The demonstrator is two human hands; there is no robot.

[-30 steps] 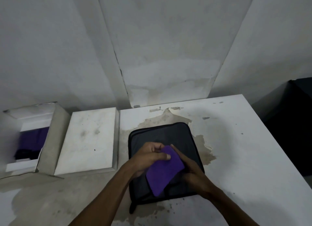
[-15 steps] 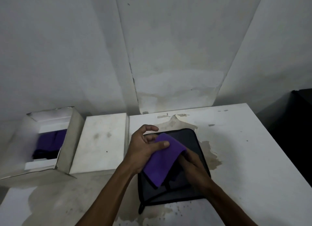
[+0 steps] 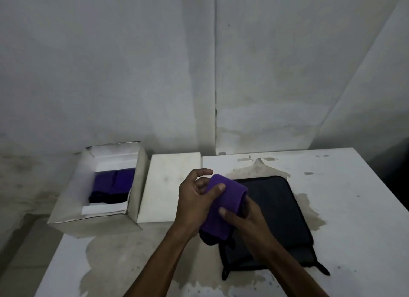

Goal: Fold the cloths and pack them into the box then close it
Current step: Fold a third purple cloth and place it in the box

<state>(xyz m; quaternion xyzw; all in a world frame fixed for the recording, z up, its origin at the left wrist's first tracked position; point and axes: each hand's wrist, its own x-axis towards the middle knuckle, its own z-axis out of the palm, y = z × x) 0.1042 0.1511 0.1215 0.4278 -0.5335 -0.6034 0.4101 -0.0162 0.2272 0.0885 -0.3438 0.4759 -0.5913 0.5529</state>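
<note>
A dim room: stained grey-white wall panels [image 3: 265, 75] stand behind a white, blotched table [image 3: 354, 208].

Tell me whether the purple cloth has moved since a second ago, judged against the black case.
Yes. The purple cloth, held by both hands, has shifted left: it was over the middle of the black case and now overhangs the case's left edge, toward the box.

No legible text, label or number anywhere — box, cloths, table alike.

two bare forearms, no sleeves, left hand [image 3: 194, 199], right hand [image 3: 245, 219], no rings or watch visible
</note>
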